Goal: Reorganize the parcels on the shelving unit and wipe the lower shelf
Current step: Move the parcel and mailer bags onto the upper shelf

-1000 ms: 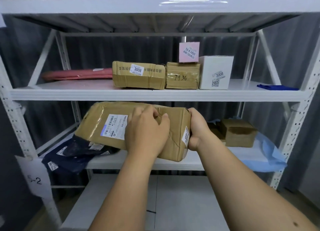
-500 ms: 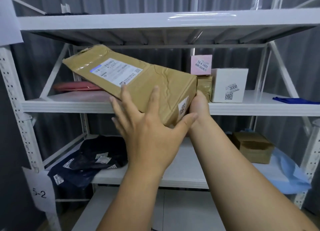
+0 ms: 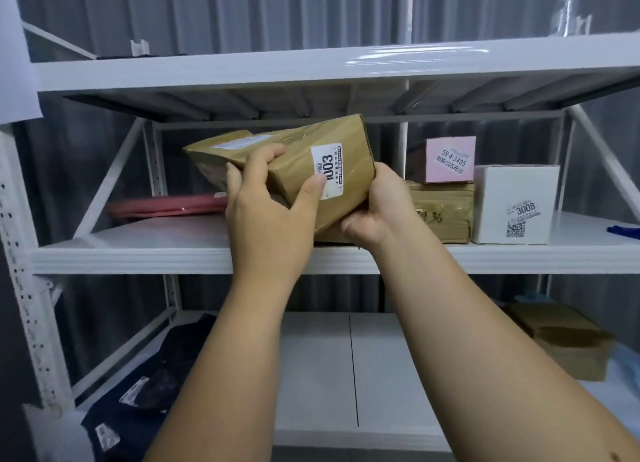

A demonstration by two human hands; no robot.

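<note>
A long brown taped parcel (image 3: 349, 156) with a white "1003" label is held tilted above the middle shelf (image 3: 138, 253), its near end toward me. My left hand (image 3: 273, 212) grips its left side and near end. My right hand (image 3: 377, 208) holds its lower right corner. Under it lies another brown parcel, mostly hidden. To the right sit a taped brown box (image 3: 446, 215), a pink box (image 3: 448, 160) on top of it, and a white box (image 3: 516, 205) marked 3008. The lower shelf (image 3: 318, 375) shows bare white in its middle.
A flat red mailer (image 3: 166, 207) lies at the middle shelf's back left. A blue cloth (image 3: 623, 232) rests at its right end. On the lower shelf, dark blue bags (image 3: 145, 402) lie left and a brown box (image 3: 568, 340) on light blue wrapping sits right.
The brown parcel went from the lower shelf up to the middle shelf level and turned its end toward me. Both hands kept hold, and the view tilted upward.
</note>
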